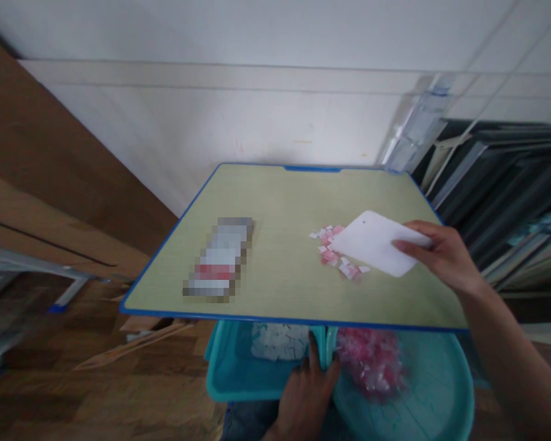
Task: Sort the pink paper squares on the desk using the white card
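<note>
The right hand is reaching in over the far right part of the table, its fingers closed around the right end of a white plastic scraper, thumb lying along the top face. The scraper is sloping down to the left, its lower edge resting on or just over a small scatter of pink and white paper bits, which are lying on the tabletop right of centre, well apart from the pixelated flat packet sitting on the left half.

Below the near edge of the table two turquoise containers are sitting side by side. The left one, a rectangular tray, is holding a pile of white paper pieces against its right wall. The right one, a rounder basin, is holding a heap of pink and white scraps in its left part, just under the table edge; the remainder of its floor is showing bare turquoise. The two rims are meeting beneath the middle of the table.

The left hand is coming up from the bottom of the view, its fingers curled over the place where the two rims touch, gripping them together; which rim the fingertips are pressing harder I cannot tell

Brown boards are leaning at the left, dark frames are stacked at the right
</note>
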The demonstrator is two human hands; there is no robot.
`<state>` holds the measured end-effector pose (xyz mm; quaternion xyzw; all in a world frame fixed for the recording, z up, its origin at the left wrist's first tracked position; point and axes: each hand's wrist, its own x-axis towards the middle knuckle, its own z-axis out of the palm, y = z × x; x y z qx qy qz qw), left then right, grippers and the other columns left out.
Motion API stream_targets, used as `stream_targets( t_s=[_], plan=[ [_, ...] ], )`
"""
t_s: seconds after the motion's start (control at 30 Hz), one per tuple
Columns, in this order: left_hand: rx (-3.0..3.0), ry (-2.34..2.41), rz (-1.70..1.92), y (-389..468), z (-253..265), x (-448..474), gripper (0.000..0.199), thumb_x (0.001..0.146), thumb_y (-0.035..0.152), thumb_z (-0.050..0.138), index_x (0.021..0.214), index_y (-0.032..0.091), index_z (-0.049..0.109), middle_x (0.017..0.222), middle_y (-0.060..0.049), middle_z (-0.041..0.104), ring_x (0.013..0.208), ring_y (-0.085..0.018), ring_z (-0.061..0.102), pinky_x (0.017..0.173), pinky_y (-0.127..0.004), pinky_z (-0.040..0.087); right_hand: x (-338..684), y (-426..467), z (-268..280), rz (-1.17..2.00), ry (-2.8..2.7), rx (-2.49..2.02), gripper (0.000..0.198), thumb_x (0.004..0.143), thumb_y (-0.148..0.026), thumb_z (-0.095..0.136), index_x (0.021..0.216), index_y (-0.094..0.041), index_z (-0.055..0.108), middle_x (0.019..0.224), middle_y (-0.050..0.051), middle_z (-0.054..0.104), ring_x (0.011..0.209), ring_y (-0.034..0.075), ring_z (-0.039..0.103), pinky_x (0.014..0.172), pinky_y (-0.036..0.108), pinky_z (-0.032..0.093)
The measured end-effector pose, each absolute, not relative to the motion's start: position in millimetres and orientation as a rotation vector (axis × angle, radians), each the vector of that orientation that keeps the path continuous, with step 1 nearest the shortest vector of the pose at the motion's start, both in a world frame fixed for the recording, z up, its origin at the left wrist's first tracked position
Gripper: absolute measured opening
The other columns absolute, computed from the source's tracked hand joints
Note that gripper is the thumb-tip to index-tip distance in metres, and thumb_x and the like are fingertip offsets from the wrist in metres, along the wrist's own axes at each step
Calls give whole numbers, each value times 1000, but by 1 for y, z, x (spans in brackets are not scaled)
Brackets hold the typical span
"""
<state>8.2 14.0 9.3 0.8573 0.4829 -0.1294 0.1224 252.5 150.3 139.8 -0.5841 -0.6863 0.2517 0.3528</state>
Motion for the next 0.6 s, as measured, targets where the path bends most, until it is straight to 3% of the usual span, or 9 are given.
stream_targets(
  t_s=[0.23,0.47,0.6],
  plan=[
    [2497,1442,-406,14,7,9,44,81,16,34,121,35,35,129,-21,35,75,-19,61,60,-31,50,291,150,151,1059,-2232,-1450,25,75,-33,52,85,-14,64,81,7,65,70,15,58,60,21,44],
    [2482,1424,-445,16,11,10,44,81,15,34,121,34,35,130,-21,34,75,-18,61,61,-31,50,295,139,151,817,-2200,-1403,23,77,-27,49,88,-15,65,85,9,66,74,15,60,66,22,44],
    [2459,1418,-482,17,14,11,46,81,14,33,121,36,34,132,-21,31,75,-19,61,61,-31,50,297,130,156,828,-2232,-1384,21,76,-27,51,86,-16,66,82,8,68,74,17,61,67,25,45]
  ],
)
